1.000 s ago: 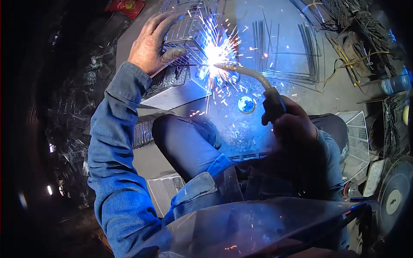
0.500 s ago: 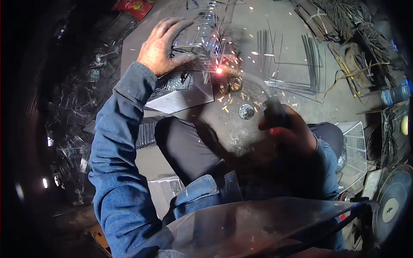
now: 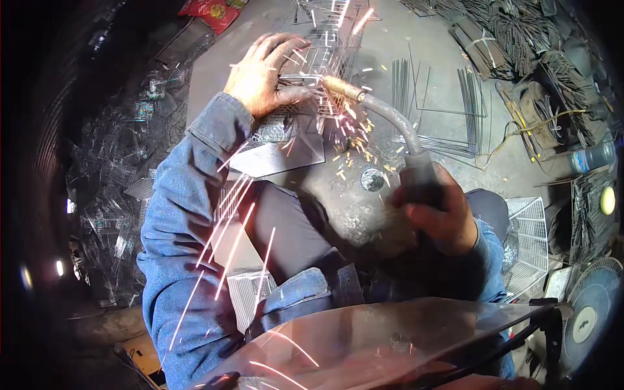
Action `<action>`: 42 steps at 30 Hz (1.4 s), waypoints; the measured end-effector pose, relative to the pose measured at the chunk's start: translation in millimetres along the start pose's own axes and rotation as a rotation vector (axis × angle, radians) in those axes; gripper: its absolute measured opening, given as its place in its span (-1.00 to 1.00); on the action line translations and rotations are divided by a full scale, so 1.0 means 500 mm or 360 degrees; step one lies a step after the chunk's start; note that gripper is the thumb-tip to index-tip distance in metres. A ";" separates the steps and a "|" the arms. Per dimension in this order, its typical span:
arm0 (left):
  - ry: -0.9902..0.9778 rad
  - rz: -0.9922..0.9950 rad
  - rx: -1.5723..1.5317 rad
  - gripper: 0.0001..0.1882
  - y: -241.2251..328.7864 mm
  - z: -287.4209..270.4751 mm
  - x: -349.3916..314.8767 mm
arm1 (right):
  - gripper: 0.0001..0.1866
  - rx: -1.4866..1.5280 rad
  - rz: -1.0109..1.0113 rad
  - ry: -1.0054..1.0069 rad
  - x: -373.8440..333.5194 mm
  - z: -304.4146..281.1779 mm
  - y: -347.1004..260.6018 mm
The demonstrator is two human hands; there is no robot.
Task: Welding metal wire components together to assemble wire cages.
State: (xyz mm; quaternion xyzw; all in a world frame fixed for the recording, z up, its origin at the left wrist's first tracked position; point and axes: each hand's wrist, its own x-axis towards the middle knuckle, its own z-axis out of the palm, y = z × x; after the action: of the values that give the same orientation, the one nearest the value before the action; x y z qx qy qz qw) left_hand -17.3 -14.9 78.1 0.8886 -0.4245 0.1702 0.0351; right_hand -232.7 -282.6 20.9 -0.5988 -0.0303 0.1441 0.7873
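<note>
A welding torch (image 3: 390,117) with a brass-coloured nozzle and a curved grey neck is gripped by its dark handle in my right hand (image 3: 448,211). Its tip touches or nearly touches a wire basket frame (image 3: 330,55) at the upper middle, and sparks fly from there. My left hand (image 3: 263,75) steadies that wirework, fingers stretched over it and thumb along the near side. A bent rod runs from this hand toward the nozzle. Under the wirework sits a bright metal block (image 3: 279,159). A clear face shield (image 3: 390,331) crosses the bottom of the view.
Wire mesh pieces (image 3: 114,201) pile up on the left. Thin straight rods (image 3: 469,104) lie right of the weld, with wire bundles (image 3: 520,39) beyond. A small round metal cup (image 3: 372,179) stands near the torch. At right are a white wire basket (image 3: 528,240) and a fan (image 3: 588,318).
The torch tip has shifted up and slightly left along the wirework. The red glow at its tip has given way to longer spark streaks, some crossing my left sleeve.
</note>
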 end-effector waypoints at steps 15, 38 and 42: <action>-0.0030 -0.0155 0.0055 -0.24 0.001 0.006 -0.005 | -0.59 -0.0024 0.0014 -0.0026 0.000 0.002 -0.001; -0.0663 0.0251 -0.0086 0.03 0.020 0.049 0.332 | -0.71 0.0630 -0.0353 0.0707 0.120 -0.129 -0.017; -0.0590 0.0068 0.0416 0.07 0.104 0.039 0.380 | -0.70 0.0415 -0.0309 0.0731 0.134 -0.119 -0.038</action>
State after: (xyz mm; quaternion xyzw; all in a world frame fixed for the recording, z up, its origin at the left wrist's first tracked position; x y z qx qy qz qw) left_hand 58.4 -193.2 118.5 0.8924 -0.4168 0.0584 -0.1624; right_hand -151.8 -325.0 14.2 -0.5036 0.1104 -0.0687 0.8541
